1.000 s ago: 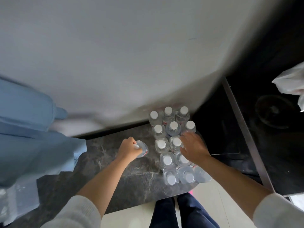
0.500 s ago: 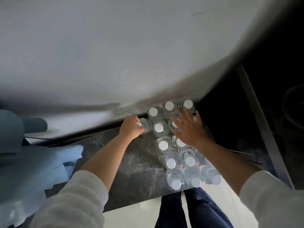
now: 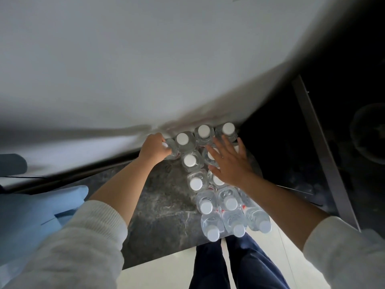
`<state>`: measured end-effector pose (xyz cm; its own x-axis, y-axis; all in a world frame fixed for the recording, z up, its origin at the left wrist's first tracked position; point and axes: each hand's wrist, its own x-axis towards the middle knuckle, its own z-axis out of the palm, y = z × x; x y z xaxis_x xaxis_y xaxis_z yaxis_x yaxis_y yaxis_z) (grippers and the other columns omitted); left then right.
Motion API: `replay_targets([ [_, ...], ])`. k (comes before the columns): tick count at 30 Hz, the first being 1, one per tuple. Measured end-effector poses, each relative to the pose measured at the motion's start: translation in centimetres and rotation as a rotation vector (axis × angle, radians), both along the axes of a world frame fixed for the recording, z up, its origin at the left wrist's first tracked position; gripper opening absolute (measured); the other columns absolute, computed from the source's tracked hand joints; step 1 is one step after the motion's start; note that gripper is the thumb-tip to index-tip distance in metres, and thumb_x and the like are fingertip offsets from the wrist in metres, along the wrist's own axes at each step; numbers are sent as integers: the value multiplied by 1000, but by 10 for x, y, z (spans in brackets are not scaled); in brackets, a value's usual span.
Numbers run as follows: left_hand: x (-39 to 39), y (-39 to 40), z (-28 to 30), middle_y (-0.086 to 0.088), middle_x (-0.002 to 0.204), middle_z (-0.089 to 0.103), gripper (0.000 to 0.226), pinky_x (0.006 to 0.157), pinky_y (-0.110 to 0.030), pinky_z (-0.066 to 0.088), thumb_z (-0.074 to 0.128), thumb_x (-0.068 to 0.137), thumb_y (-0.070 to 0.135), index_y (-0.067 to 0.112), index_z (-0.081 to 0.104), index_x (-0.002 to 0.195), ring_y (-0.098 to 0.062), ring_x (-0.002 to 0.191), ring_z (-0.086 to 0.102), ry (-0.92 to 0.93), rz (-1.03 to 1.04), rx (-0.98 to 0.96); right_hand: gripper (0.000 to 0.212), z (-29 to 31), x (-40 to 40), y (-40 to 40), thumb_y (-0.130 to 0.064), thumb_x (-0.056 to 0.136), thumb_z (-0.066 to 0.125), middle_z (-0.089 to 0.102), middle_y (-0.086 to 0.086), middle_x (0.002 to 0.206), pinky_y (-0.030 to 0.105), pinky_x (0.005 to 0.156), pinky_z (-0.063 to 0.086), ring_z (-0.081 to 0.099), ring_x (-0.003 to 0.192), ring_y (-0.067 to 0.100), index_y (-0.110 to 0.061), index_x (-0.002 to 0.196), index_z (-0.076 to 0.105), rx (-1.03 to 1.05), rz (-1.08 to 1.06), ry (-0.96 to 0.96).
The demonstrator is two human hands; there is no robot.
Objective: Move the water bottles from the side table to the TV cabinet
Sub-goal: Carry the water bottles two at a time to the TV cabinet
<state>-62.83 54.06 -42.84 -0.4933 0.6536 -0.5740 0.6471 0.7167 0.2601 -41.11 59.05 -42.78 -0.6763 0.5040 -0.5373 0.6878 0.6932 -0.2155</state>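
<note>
Water bottles point(image 3: 216, 180), white caps up, packed in a tight cluster on the dark marbled tabletop point(image 3: 162, 207), running from the wall point(image 3: 145, 69) at the far end down to the near edge. Three caps along the back row, more pairs behind them, the nearest ones leaning out over the table's front edge. One bottle point(image 3: 171, 151) gripped at the far left corner of the cluster, tilted, its cap poking out by the knuckles. Left hand point(image 3: 154, 148) curled round that bottle's neck and shoulder, fingers wrapped tight, bottle touching its neighbour in the back row. Right hand point(image 3: 231, 163) spread flat and wide, fingers straight and fanned, palm down over the middle of the cluster, covering a couple of caps; whether pressing on them or just above, cannot tell. Nothing held in it. Both forearms bare, pale knitted sleeves point(image 3: 83, 243) pushed up toward the elbows. Below the table edge, dark trousers point(image 3: 239, 263) over a light floor point(image 3: 162, 274). Off to the left, pale blue fabric point(image 3: 35, 215) lying beside the tabletop. To the right, a dark recess with a grey metal strip point(image 3: 325, 149) slanting through it and a faint round shape, too dim to make out.
</note>
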Motion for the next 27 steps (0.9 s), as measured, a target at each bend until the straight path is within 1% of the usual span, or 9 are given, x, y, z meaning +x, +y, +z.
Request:
replay_targets([
  [4, -4, -1, -2, -19, 114, 59, 29, 71, -27, 37, 63, 81, 12, -2, 58, 106, -32, 99, 58, 3, -4, 27, 64, -1, 1, 0, -51, 95, 26, -8, 1, 160, 56, 115, -9, -11, 148, 22, -28, 149, 1, 13, 6, -10],
  [8, 2, -5, 3, -20, 121, 53, 34, 79, -30, 41, 62, 85, 14, -2, 54, 115, -32, 105, 56, 8, -70, 5, 85, -4, 1, -2, -60, 72, -7, -3, 2, 160, 57, 115, -6, -5, 148, 23, -27, 149, 6, 22, 14, -10],
  [9, 3, -5, 5, -20, 124, 50, 37, 84, -32, 43, 60, 87, 14, -1, 51, 119, -33, 109, 55, 10, -91, -11, 84, -4, 1, -2, -59, 73, -7, -4, 2, 160, 56, 115, -5, -5, 148, 23, -27, 149, 5, 19, 16, -22],
  [11, 4, -6, 9, -19, 130, 45, 43, 94, -35, 43, 58, 89, 15, 1, 46, 127, -34, 115, 53, 14, -130, -44, 69, -4, 1, -1, -56, 87, 10, -7, 2, 160, 55, 116, -5, -7, 148, 22, -28, 149, 3, 12, 18, -49],
  [14, 5, -13, 20, -18, 132, 43, 47, 94, -37, 44, 57, 90, 15, 5, 40, 132, -34, 117, 52, 28, -134, -36, 61, 2, 1, 0, -45, 97, 29, -7, 4, 160, 54, 117, -4, -6, 148, 22, -28, 149, 2, -2, 25, -58],
  [19, 6, -47, 46, -15, 131, 48, 41, 93, -37, 47, 53, 92, 17, 7, 46, 130, -29, 117, 54, 102, -40, 107, 57, 25, -2, 2, -38, 98, 31, 1, 8, 160, 51, 117, 8, 9, 147, 24, -24, 149, 9, 29, 81, -85],
  [22, 8, -84, 63, -13, 133, 48, 37, 95, -34, 45, 48, 94, 17, 6, 50, 129, -27, 117, 54, 136, 80, 118, 54, 40, -13, -2, -33, 98, 35, 19, 11, 156, 44, 117, 13, 22, 144, 24, -19, 148, 19, 68, 168, -17],
  [24, 13, -114, 73, -13, 131, 50, 35, 95, -33, 44, 47, 94, 17, 5, 54, 126, -28, 115, 55, 163, 172, 112, 50, 53, -24, -6, -31, 98, 34, 30, 7, 153, 42, 115, 18, 28, 141, 24, -19, 146, 26, 79, 265, 11],
  [27, 26, -175, 90, -14, 122, 57, 29, 91, -35, 47, 46, 94, 17, 4, 62, 115, -28, 109, 58, 221, 302, 40, 43, 76, -49, -27, -29, 100, 29, 46, 2, 144, 35, 104, 35, 45, 128, 23, -22, 142, 34, 117, 532, 59],
])
